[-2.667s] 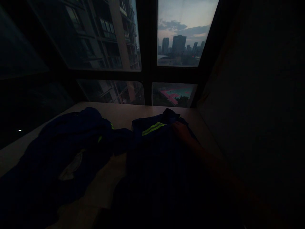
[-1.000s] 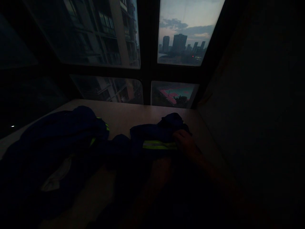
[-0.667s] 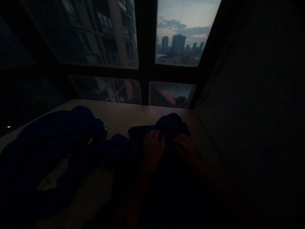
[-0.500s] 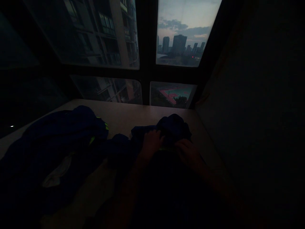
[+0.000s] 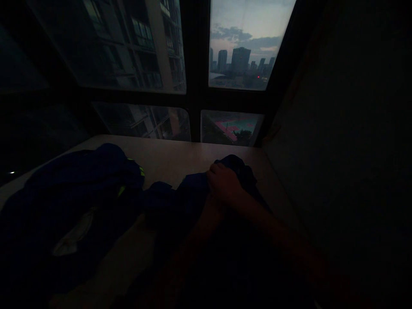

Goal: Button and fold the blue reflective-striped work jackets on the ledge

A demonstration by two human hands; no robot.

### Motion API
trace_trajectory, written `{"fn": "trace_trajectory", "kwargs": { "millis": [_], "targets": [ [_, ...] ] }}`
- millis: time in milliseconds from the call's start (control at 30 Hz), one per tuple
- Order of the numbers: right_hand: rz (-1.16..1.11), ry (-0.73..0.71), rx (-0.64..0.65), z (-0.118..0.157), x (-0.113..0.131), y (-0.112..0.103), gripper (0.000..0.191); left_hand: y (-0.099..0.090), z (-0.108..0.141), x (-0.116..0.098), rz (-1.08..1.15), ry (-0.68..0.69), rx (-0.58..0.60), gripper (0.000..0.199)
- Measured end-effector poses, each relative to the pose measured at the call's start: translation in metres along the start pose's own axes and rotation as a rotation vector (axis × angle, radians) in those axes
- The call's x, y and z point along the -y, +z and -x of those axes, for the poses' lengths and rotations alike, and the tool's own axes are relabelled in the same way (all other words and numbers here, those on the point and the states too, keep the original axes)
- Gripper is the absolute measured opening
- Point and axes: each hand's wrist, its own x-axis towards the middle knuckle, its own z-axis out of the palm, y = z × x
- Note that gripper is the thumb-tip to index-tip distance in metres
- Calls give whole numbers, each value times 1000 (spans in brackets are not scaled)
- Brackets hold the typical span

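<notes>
Dark blue cloth [image 5: 193, 189] lies bunched on a pale ledge, and both hands are at its right part. My right hand [image 5: 223, 180] is closed on a fold of the cloth, its fingers curled at the upper left. Just below it, partly covered by it, is my left hand [image 5: 215, 206]; its fingers are hidden by the right hand and the dark. A larger heap of blue garment [image 5: 80, 171] with yellow-green marks rests at the left, with a whitish patch [image 5: 74, 236] showing in it.
The pale ledge [image 5: 161, 156] runs along dark window frames [image 5: 195, 98]. A dark wall [image 5: 337, 128] rises on the right. Buildings and a sports court show through the glass. The scene is very dim.
My right hand has moved left, across and over my left hand. My left hand has dropped slightly lower and to the right. The cloth near them has shifted a little.
</notes>
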Motion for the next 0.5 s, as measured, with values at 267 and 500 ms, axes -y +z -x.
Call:
{"fn": "trace_trajectory", "kwargs": {
  "millis": [267, 500],
  "targets": [
    [59, 218, 264, -59, -58, 28, 29, -25, -21, 22, 176, 130, 351, 42],
    [-69, 306, 149, -8, -119, 29, 32, -28, -67, 36, 126, -226, 260, 33]
  ]
}}
